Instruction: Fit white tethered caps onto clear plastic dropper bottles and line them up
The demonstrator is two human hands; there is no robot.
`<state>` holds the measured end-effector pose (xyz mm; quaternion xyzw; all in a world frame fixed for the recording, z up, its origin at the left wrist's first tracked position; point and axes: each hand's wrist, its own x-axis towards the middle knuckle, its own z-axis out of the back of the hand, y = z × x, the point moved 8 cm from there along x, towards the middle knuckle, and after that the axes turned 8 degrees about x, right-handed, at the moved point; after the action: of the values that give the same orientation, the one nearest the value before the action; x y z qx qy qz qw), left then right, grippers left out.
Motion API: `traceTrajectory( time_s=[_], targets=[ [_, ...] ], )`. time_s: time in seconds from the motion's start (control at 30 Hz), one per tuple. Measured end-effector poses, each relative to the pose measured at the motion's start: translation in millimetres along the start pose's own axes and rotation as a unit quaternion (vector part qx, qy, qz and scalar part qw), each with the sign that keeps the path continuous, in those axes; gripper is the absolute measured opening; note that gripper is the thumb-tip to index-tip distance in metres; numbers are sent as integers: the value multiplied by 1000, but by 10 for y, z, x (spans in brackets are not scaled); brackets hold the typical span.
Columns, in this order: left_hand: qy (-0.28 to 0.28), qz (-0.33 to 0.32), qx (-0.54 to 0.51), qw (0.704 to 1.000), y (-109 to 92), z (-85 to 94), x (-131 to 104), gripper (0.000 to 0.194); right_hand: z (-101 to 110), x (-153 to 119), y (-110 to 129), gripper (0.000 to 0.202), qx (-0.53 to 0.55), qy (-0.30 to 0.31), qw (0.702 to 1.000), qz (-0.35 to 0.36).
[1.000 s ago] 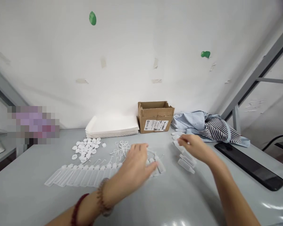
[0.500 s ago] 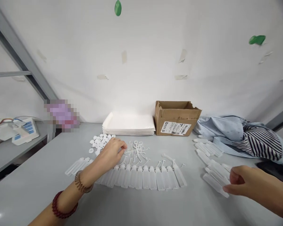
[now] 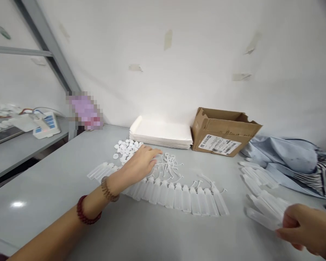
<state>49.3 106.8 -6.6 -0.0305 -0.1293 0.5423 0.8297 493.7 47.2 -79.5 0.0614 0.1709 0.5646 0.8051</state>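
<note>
By the table's [image 3: 220,235] right edge, tubes [image 3: 270,204] look light: pinch mid-body. Right hand [image 3: 308,228]: grip unclear; left hand [image 3: 138,165]: fingers apart.

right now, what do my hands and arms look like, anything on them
Both hands are ungloved. Behind your left hand, the wrist wears a brownish coiled band and, farther up the arm, a dark red bracelet that looks beaded. No sleeve shows on that forearm. Your right hand shows nothing worn; its forearm is out of frame.
</note>
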Motion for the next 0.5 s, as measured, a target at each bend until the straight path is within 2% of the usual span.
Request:
traceTrajectory(
  time_s=[0.07, 0.1, 0.23, 0.37, 0.5],
  targets=[
    [-6, -16, 10, 1000, -33, -9, 17, 36, -162, 35, -67, 32, -36, 105, 993, -34],
    [-7, -24, 15, 1000, -46, -9, 30, 36, -201, 31, -65, 33, -42, 138, 989, -40],
    [-2, -49, 34, 998, -70, 11, 117, 32, -73, -45, 193, 36, -22, 116, 993, -7],
    [13, -72, 54, 996, -81, -11, 221, 29, 108, -205, 598, 23, -37, 81, 996, 21],
    [18, -81, 77, 994, -96, -71, 253, 24, 134, -345, 861, 6, -56, 114, 992, 7]
  ],
)
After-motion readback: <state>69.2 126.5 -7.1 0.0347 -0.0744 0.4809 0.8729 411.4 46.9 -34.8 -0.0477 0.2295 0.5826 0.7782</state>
